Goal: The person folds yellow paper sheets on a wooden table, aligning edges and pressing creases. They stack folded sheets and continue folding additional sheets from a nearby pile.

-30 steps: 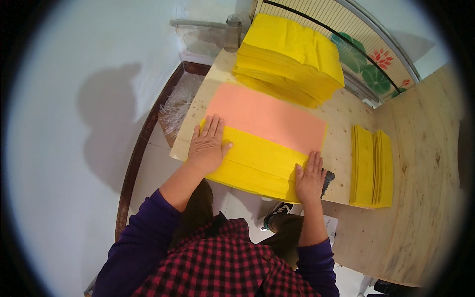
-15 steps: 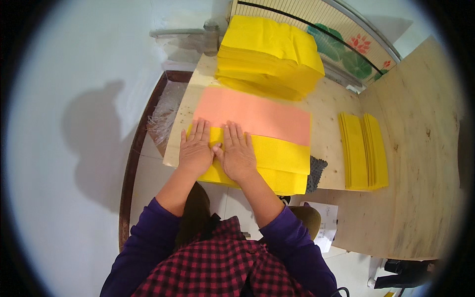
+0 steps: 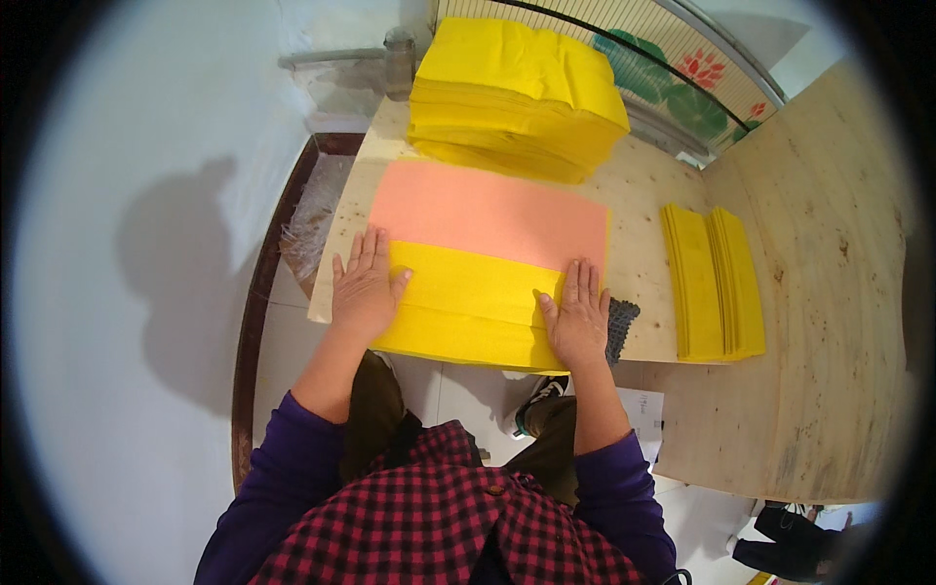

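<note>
A yellow felt-like sheet (image 3: 473, 297) lies folded at the near edge of the wooden table. Its folded part reaches up to the lower side of a pink rectangular panel (image 3: 487, 210), behind which a thin yellow margin shows. My left hand (image 3: 366, 291) rests flat on the left end of the yellow sheet, fingers stretched out near the panel's lower left corner. At the sheet's right end, my right hand (image 3: 579, 317) lies flat with fingers spread, its tips at the panel's lower right corner. Neither hand grasps anything.
A tall stack of yellow sheets (image 3: 517, 97) stands at the back of the wooden table (image 3: 639, 263). Folded yellow bundles (image 3: 712, 283) lean by the wooden side panel (image 3: 809, 292). A dark grey textured cloth (image 3: 622, 327) lies beside my right hand. A glass jar (image 3: 399, 63) stands back left.
My hands have slid apart from the middle of the yellow sheet, the right one far to the right, the left slightly left. The loose flap at the near edge now lies flatter.
</note>
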Motion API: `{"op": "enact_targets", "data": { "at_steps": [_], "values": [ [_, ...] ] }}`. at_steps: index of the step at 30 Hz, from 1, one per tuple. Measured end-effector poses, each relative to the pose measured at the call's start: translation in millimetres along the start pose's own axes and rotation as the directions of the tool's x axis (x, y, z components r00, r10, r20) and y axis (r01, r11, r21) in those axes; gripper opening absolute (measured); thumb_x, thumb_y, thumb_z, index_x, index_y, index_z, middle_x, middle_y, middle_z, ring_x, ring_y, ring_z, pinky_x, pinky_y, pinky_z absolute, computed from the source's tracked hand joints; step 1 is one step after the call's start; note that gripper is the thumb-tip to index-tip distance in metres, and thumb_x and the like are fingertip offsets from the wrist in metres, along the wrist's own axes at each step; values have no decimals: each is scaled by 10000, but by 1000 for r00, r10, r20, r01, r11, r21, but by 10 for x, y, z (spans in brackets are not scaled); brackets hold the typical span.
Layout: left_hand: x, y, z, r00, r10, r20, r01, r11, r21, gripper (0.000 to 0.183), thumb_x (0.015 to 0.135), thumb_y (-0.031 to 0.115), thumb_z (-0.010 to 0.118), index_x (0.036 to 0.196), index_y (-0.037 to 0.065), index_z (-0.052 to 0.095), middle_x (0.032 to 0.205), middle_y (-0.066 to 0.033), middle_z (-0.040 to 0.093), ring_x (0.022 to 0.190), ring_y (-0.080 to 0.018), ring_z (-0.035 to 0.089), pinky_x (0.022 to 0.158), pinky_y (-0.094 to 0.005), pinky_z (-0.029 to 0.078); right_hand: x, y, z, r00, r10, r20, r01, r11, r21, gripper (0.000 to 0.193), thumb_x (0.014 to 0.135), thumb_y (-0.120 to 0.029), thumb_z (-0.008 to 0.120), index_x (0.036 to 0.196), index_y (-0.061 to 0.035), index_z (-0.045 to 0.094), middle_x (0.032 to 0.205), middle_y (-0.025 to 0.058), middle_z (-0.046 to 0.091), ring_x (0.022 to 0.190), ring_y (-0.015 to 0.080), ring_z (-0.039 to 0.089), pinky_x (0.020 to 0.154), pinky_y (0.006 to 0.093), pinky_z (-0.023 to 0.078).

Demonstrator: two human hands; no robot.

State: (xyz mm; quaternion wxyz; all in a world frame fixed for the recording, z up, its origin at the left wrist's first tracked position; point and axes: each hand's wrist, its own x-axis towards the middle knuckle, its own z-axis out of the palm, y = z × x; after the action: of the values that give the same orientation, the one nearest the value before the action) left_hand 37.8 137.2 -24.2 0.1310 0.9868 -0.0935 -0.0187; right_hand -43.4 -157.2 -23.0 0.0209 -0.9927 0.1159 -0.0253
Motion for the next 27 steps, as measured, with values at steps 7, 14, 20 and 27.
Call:
{"op": "enact_targets", "data": {
  "at_steps": [7,14,20,27],
  "values": [
    [-35,305,-166,986,56,-159,-18,973,228,672,986,409,454,1510,25,284,1596,-138,242,1489,-263,182,1199,-521,69,7,-5,-35,1000,3,21,-3,1000,-12,787,986,-571,340,1553,-59,153,1614,123,186,1501,274,131,1201,496,112],
    [-194,1755,309,914,403,35,-382,888,-255,718,989,503,367,1518,27,274,1603,-146,219,1503,-277,123,1208,-463,55,32,46,40,999,-33,2,33,993,-113,803,974,-583,356,1551,-55,171,1617,117,184,1502,273,132,1189,516,128],
    [-40,1158,331,944,329,-8,-329,944,-29,708,985,498,395,1531,67,264,1610,-123,213,1506,-253,122,1206,-471,48,11,-19,42,1000,-9,-24,8,999,-34,814,969,-588,368,1546,-44,181,1608,130,208,1499,274,143,1184,522,139],
    [39,347,79,990,140,-16,-139,988,68,709,987,470,416,1546,83,214,1619,-110,183,1506,-233,121,1208,-474,74,16,-87,-3,999,-14,-37,14,1000,-3,807,971,-577,375,1537,-28,202,1598,143,231,1497,271,152,1187,522,129]
  ]
}}
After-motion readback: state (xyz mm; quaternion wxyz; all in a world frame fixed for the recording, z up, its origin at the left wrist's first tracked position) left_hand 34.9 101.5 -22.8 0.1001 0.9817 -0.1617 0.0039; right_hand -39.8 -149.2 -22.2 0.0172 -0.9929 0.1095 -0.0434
